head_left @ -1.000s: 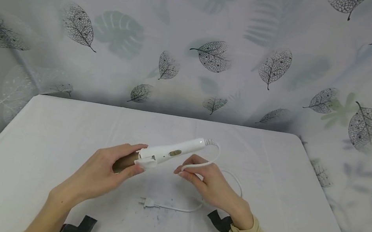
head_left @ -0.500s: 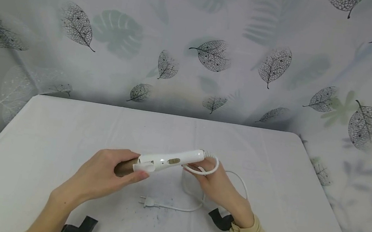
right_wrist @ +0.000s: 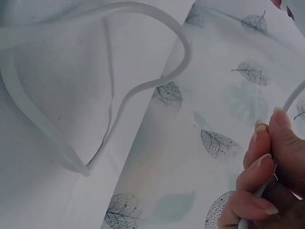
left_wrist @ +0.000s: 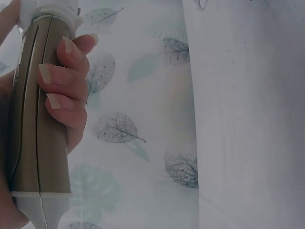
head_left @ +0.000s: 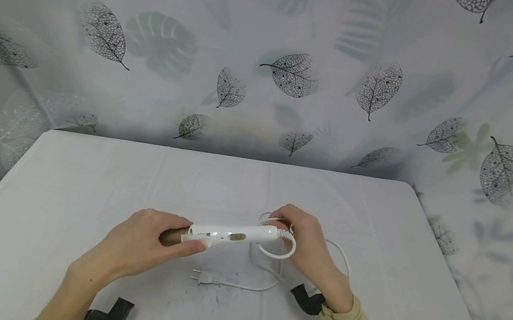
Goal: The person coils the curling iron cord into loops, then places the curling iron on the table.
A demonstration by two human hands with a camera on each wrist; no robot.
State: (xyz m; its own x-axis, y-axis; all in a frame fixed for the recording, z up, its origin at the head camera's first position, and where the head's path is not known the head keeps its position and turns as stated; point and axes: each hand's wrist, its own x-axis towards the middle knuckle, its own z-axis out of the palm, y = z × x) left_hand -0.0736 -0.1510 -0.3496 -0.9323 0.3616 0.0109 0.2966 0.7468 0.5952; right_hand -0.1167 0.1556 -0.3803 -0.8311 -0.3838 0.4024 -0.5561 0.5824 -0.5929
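Note:
A white curling iron (head_left: pixel 216 234) with a gold-brown barrel (left_wrist: pixel 47 119) is held level above the table. My left hand (head_left: pixel 142 239) grips it by the barrel, fingers curled round, thumb near the white lever. Past the barrel a white tip shows in the left wrist view. At the handle's far end the white power cord (head_left: pixel 292 248) bends back in a loop. My right hand (head_left: pixel 310 247) pinches this cord just behind the handle, and in the right wrist view it runs between thumb and fingers (right_wrist: pixel 255 176).
The cord's two-pin plug (head_left: pixel 207 278) lies on the white table (head_left: pixel 87 174), pointing left. More cord loops (right_wrist: pixel 143 86) across the tabletop beneath and beside the right hand. Black straps (head_left: pixel 108 317) hang at both wrists. Leaf-print cloth (head_left: pixel 253 44) stands behind the table.
The iron's handle end has swung down toward the person, from angled up to nearly level. My right hand has moved up and right, from in front of the handle to behind it, drawing the cord along.

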